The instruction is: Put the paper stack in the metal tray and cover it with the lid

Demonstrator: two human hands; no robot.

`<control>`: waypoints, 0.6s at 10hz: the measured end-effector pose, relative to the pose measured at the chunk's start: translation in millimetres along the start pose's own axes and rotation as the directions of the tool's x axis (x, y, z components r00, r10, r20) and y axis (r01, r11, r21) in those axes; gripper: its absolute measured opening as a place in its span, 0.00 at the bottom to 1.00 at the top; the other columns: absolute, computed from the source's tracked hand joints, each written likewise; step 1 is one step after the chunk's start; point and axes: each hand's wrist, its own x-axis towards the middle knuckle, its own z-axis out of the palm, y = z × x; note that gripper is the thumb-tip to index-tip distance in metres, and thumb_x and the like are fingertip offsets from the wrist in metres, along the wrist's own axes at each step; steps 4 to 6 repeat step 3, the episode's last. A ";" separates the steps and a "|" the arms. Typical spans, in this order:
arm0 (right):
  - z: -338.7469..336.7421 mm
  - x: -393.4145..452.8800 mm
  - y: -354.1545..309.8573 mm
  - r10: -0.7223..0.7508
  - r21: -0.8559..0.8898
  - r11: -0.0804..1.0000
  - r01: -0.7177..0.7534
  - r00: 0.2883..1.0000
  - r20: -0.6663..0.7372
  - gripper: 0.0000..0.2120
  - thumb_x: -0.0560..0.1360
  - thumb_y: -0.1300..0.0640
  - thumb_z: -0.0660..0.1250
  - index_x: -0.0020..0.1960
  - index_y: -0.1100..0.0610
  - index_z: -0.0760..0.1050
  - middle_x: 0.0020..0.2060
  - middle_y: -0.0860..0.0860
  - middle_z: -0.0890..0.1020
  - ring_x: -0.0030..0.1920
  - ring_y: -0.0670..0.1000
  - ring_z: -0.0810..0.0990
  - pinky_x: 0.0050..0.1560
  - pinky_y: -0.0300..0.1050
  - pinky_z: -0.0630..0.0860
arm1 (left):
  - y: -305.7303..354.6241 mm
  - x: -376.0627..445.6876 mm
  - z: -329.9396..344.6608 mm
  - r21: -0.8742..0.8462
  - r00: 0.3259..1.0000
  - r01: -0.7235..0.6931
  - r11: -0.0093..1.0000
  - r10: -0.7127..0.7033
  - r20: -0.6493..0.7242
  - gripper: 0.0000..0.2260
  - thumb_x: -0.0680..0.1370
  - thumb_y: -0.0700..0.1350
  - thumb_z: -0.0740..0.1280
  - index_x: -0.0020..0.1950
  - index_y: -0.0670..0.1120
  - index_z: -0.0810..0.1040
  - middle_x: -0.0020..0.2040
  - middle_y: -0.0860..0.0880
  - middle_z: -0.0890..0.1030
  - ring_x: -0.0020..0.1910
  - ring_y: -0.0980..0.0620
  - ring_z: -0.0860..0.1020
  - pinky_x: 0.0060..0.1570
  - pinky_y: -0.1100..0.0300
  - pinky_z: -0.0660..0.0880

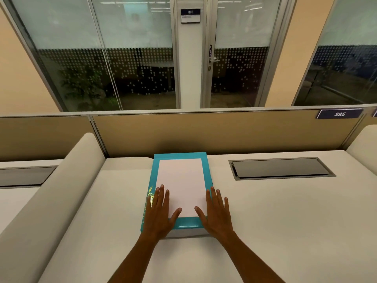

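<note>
1. The paper stack (181, 184) lies flat on a teal tray (179, 224), in the middle of the bench (285, 217); a teal border shows past the paper on all four edges.
2. The left hand (158, 213) rests palm down on the tray's near left corner — fingers (161, 196) spread and released, thumb lying on the paper's near edge, grasping nothing.
3. The right hand (217, 214) mirrors it on the tray's near right corner, fingers flat and released, thumb on the paper.
4. A gold leaf pattern (150, 193) runs along the tray's left edge, beside the left hand.
5. The tray's far edge sits close to the tan partition (204, 133), so there is little room beyond it.
6. Right of the tray, bare bench surface stretches to a closed grey cable hatch (279, 168) set flush in the top.
7. Left of the tray the bench is bare up to a rounded cream divider (61, 190).
8. Nearer than the tray, the bench is open around both forearms.
</note>
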 end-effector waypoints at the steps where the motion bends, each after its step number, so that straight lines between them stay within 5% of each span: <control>1: -21.7 -3.5 10.2 0.001 -0.006 1.000 -0.001 0.999 -0.048 0.39 0.74 0.28 0.42 0.76 0.52 0.54 0.76 0.54 0.64 0.74 0.59 0.64 0.71 0.61 0.57 | 15.3 -5.9 -9.6 -0.018 1.000 -0.019 1.000 0.018 -0.025 0.41 0.73 0.72 0.40 0.78 0.48 0.53 0.79 0.47 0.50 0.78 0.44 0.50 0.75 0.42 0.47; 2: -46.2 -4.4 24.6 -0.009 -0.039 0.999 0.006 0.996 -0.093 0.40 0.74 0.28 0.42 0.77 0.53 0.54 0.77 0.55 0.61 0.75 0.60 0.61 0.72 0.63 0.55 | 35.9 -9.9 -17.3 -0.023 0.998 -0.027 0.999 0.026 -0.060 0.39 0.74 0.72 0.42 0.78 0.49 0.52 0.79 0.48 0.48 0.78 0.45 0.49 0.75 0.46 0.39; 6: -64.3 -4.8 36.6 -0.025 -0.053 0.998 0.018 0.992 -0.125 0.41 0.74 0.28 0.42 0.78 0.52 0.53 0.78 0.54 0.55 0.77 0.59 0.55 0.73 0.64 0.51 | 61.6 -11.3 -22.3 -0.041 0.993 -0.075 0.996 0.072 -0.090 0.39 0.74 0.71 0.43 0.79 0.50 0.48 0.80 0.49 0.45 0.79 0.46 0.45 0.75 0.44 0.38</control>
